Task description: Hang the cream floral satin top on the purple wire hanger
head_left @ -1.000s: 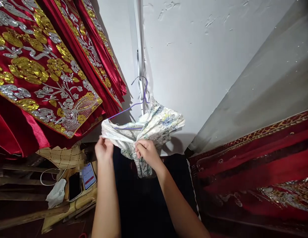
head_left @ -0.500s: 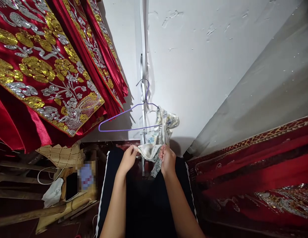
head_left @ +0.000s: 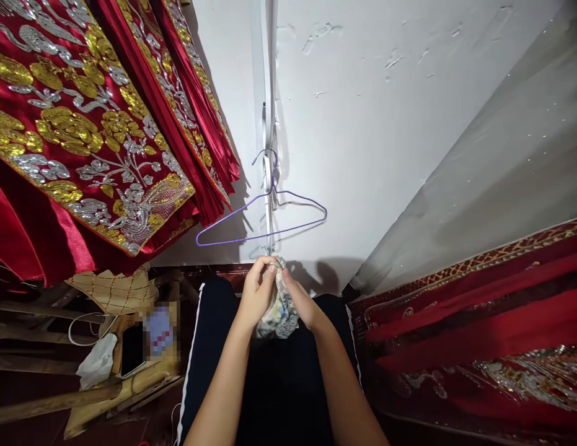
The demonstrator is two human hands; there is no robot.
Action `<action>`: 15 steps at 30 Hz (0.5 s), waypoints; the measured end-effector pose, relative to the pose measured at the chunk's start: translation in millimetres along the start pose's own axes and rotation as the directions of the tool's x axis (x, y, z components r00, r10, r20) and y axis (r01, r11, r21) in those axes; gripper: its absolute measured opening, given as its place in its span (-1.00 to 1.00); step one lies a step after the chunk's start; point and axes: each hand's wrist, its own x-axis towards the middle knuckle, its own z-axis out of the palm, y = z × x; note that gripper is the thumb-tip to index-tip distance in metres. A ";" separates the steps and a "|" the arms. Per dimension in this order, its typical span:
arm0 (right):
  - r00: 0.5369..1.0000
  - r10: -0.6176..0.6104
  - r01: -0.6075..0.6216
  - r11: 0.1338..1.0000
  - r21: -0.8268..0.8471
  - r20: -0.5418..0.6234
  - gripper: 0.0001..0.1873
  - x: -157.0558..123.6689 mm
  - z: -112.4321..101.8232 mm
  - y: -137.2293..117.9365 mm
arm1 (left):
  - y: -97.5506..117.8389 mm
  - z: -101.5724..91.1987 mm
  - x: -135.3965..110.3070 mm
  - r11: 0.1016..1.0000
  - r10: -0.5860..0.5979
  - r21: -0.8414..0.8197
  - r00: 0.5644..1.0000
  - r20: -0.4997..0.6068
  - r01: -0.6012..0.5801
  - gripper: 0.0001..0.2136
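Note:
Between my hands, low in front of my lap, is a bunched garment (head_left: 279,313) of pale fabric with a blue and yellow print and ruffled edges. My left hand (head_left: 259,286) pinches its upper edge from the left, thumb against the fingers. My right hand (head_left: 300,298) is closed on its right side; part of the fingers is hidden behind the cloth. Just above hangs a bare purple clothes hanger (head_left: 263,218), its hook caught on a narrow white strip (head_left: 268,80) that runs down the wall.
Red garments (head_left: 97,124) with gold and silver embroidery hang at left. Below them a wooden stool (head_left: 125,393) bears a phone (head_left: 132,350) and a crumpled white tissue (head_left: 97,362). At right are a grey sheer drape (head_left: 478,179) and red decorated fabric (head_left: 502,334).
The garment has come off the right side of the hanger and is gathered lower, toward my lap. My hands have moved closer together. The hanger now hangs more level.

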 end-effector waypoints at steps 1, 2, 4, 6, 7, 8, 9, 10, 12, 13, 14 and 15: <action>0.996 -0.011 0.011 1.000 -0.004 0.088 -0.49 -2.1 0.5 -6.6 | 0.5 -4.4 0.3 1.000 0.001 0.000 1.000 0.014 -0.001 -0.79; 0.987 -0.032 0.038 0.999 -0.033 0.160 -0.54 -3.4 -0.1 -13.8 | 1.0 -9.7 0.1 1.000 -0.012 0.009 0.999 0.051 0.011 -0.75; 0.964 -0.084 0.126 0.980 -0.151 0.253 -0.63 -3.0 -5.3 -30.5 | 1.8 -22.8 -2.0 0.996 -0.069 0.071 0.980 0.186 0.056 -0.66; 0.950 -0.141 0.221 0.934 -0.280 0.280 -0.75 1.7 -14.7 -49.7 | 1.0 -39.7 -5.8 0.975 -0.157 0.205 0.925 0.347 0.089 -0.61; 0.948 -0.182 0.264 0.909 -0.323 0.262 -0.82 6.0 -20.1 -59.5 | 0.1 -49.4 -7.9 0.955 -0.198 0.283 0.896 0.397 0.086 -0.60; 0.947 -0.239 0.303 0.887 -0.349 0.215 -0.88 11.7 -25.4 -68.7 | -1.0 -59.6 -10.0 0.930 -0.232 0.361 0.879 0.418 0.073 -0.62; 0.939 -0.317 0.344 0.866 -0.362 0.133 -0.93 19.0 -30.0 -76.8 | -2.0 -70.1 -11.9 0.894 -0.263 0.444 0.874 0.409 0.061 -0.65; 0.912 -0.409 0.390 0.845 -0.366 0.027 -0.92 27.9 -33.5 -83.1 | -2.4 -80.4 -13.4 0.847 -0.288 0.529 0.883 0.371 0.054 -0.69; 0.814 -0.554 0.471 0.806 -0.360 -0.176 -0.76 49.6 -36.3 -88.8 | -0.1 -98.9 -15.5 0.734 -0.302 0.677 0.919 0.252 0.056 -0.75; 0.777 -0.582 0.489 0.798 -0.353 -0.240 -0.69 61.7 -35.7 -87.8 | 2.9 -106.7 -16.0 0.683 -0.295 0.728 0.934 0.200 0.059 -0.76; 0.769 -0.579 0.484 0.804 -0.345 -0.271 -0.66 73.7 -34.0 -84.2 | 7.3 -113.6 -16.3 0.647 -0.281 0.761 0.945 0.165 0.059 -0.76; 0.793 -0.545 0.451 0.826 -0.340 -0.272 -0.67 85.0 -31.8 -78.4 | 12.6 -119.8 -16.5 0.627 -0.264 0.777 0.953 0.148 0.053 -0.76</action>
